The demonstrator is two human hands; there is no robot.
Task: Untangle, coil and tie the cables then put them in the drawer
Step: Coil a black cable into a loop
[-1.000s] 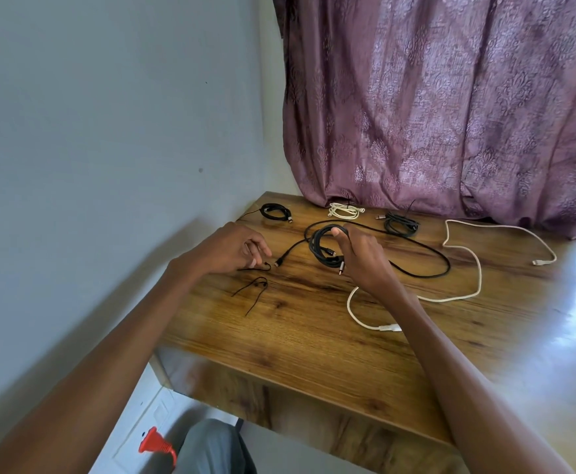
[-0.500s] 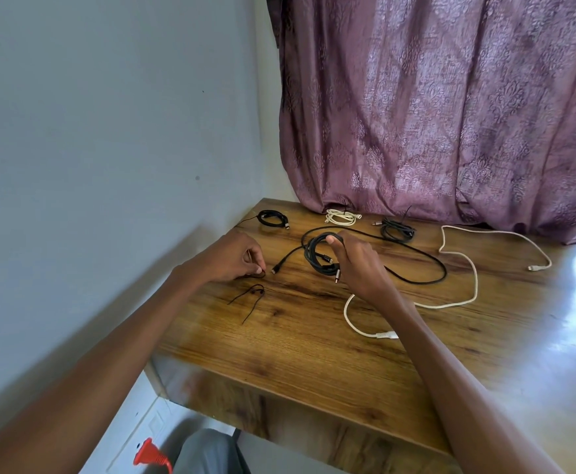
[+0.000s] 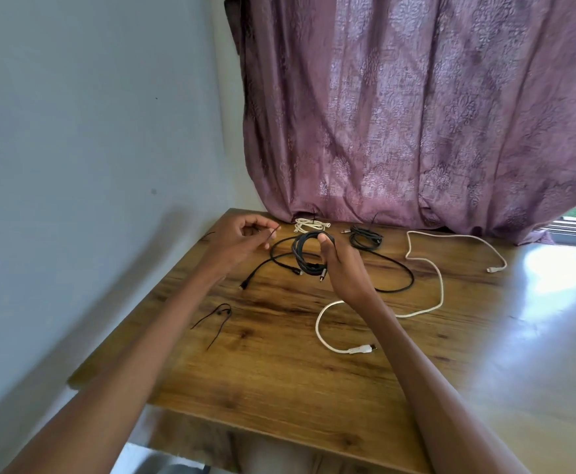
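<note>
My right hand [image 3: 339, 265] grips a coiled black cable [image 3: 303, 253] upright above the wooden table [image 3: 279, 371], thumb over the top of the coil. My left hand [image 3: 242, 239] is raised left of it and pinches a thin black tie [image 3: 272, 237] between its fingertips. A loose black cable [image 3: 396, 271] runs across the table under both hands. A long white cable [image 3: 437, 292] lies uncoiled to the right, its plug near my right forearm. A tied white coil [image 3: 308, 225] and a tied black coil [image 3: 365, 238] sit by the curtain.
Two more thin black ties [image 3: 216, 319] lie on the table near its left edge. A grey wall borders the table on the left and a purple curtain [image 3: 416, 114] hangs behind it. No drawer is in view.
My left hand lifted off the table with a thin black tie and rose toward the coil. My right hand kept hold of the black coil. The view tilted upward.
</note>
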